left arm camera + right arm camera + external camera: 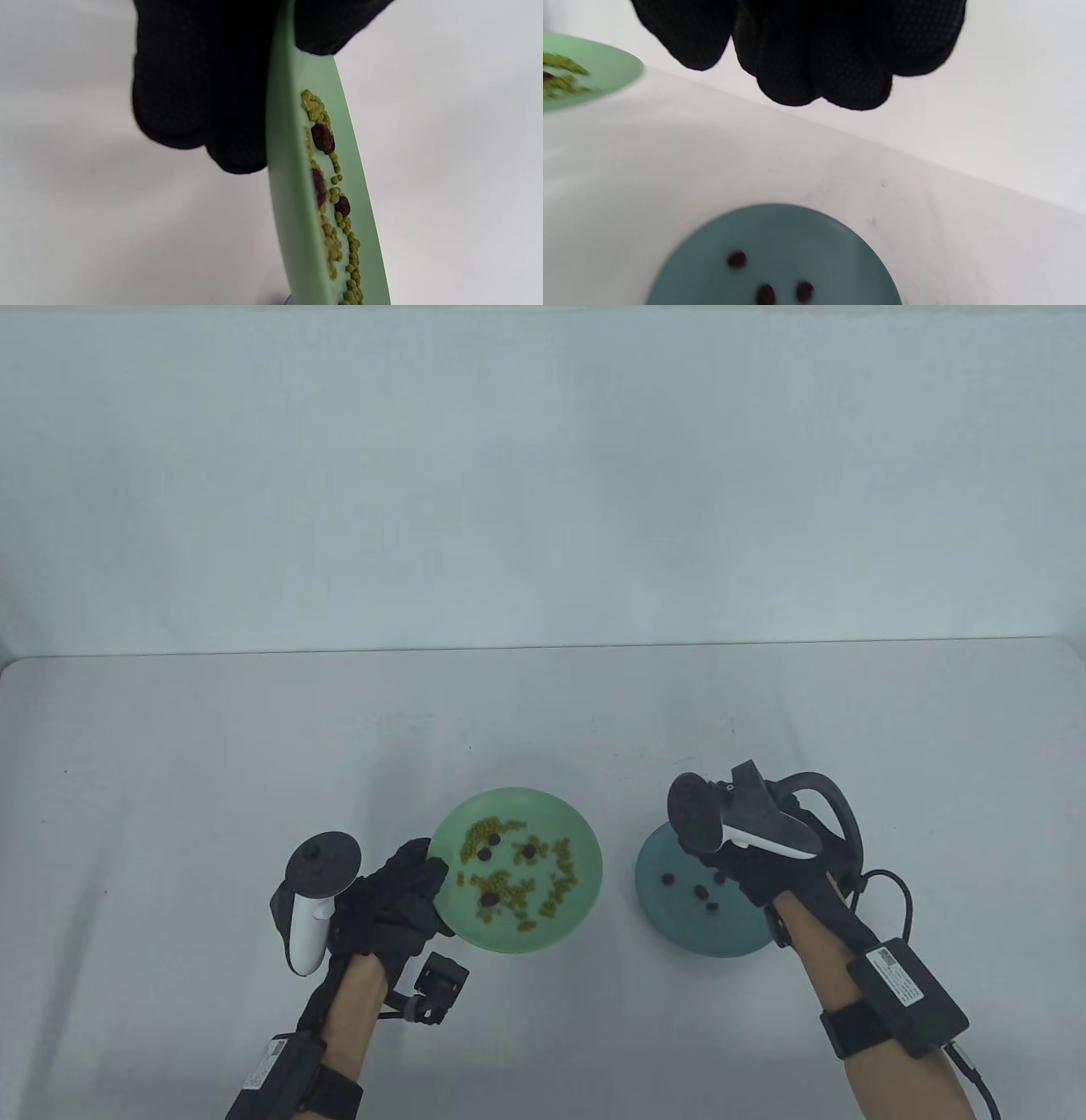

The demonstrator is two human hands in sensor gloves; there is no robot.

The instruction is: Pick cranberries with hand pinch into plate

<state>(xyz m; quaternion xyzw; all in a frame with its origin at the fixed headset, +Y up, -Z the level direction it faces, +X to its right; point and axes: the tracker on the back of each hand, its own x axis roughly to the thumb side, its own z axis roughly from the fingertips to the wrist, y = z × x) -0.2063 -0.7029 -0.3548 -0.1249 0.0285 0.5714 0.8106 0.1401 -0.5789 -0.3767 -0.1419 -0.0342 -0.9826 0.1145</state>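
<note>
Cranberries (487,853): several left among yellow-green beans on green plate (577,831); four already on blue plate (670,929). Left hand (386,903) grips green rim, likely steadying it. Right hand (747,865) above blue plate; fingers (814,72) bunched, contents unseen.

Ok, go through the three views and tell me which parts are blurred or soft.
Table view: evenly lit, both plates sharp, faint shadows. Left wrist view: the left hand fingers soft-edged, the green plate fairly clear. Right wrist view: the right hand out of focus, the blue plate and green plate's rim smeared.
</note>
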